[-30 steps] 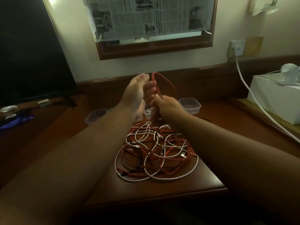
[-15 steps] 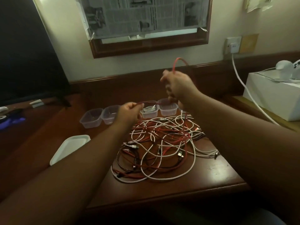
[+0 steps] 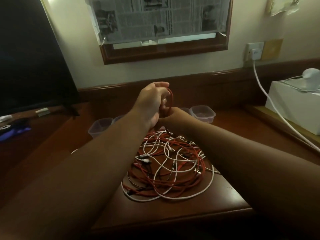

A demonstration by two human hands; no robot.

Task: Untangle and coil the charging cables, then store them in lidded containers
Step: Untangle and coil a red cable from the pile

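A heap of red and white cables point(image 3: 166, 163) is lying tangled on the desk point(image 3: 225, 201), most of it untouched. Above it, the left hand point(image 3: 152, 104) is gripping a red cable point(image 3: 170, 99) in loops, while the right hand point(image 3: 174, 115) is pinching it below (partly hidden). Behind, the containers point(image 3: 203, 113) are sitting open; coiling, storing and lidding look mostly undone.
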